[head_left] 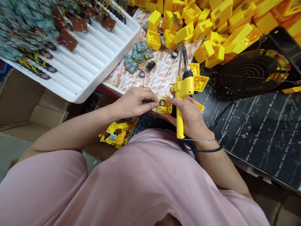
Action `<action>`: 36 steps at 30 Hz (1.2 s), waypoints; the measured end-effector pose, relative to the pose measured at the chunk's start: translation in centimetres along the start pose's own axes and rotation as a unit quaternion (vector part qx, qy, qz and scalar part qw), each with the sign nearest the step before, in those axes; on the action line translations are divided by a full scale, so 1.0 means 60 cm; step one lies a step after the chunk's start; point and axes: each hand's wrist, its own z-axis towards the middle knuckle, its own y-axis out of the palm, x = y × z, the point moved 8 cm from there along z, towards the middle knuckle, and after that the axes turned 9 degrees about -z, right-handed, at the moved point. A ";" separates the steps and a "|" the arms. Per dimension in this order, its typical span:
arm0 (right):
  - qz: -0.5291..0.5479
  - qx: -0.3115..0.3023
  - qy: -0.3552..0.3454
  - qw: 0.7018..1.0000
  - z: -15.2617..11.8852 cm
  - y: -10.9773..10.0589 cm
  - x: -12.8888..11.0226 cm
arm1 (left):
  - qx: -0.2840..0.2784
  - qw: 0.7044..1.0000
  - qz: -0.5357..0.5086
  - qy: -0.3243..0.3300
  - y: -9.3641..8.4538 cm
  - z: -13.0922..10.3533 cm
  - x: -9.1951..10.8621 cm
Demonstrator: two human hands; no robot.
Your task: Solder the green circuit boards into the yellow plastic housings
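My right hand [191, 115] grasps the soldering gun [184, 89] over the bench [162, 72] edge, long axis fore-and-aft, tip pointing away from me. My left hand [135, 102] meets the yellow housing [167, 110] beside it; grip, I cannot tell.

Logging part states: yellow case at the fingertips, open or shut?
Open: the case lies uncovered, its inside and a round disc showing.

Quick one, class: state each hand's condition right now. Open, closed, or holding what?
Left hand: thumb and fingertips at the small yellow casing; grip cannot be told.
Right hand: closed, holding the yellow soldering gun.
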 end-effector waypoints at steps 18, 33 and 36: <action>0.039 -0.010 0.036 0.999 0.004 -0.008 -0.001 | 0.068 0.997 -0.008 -0.021 -0.012 0.006 -0.019; -0.022 0.109 0.078 0.991 -0.012 -0.059 -0.003 | -0.058 0.982 0.156 0.088 0.010 0.013 0.023; -0.012 0.125 0.091 0.988 -0.044 -0.116 0.005 | -0.115 0.980 0.153 0.059 0.012 0.029 0.019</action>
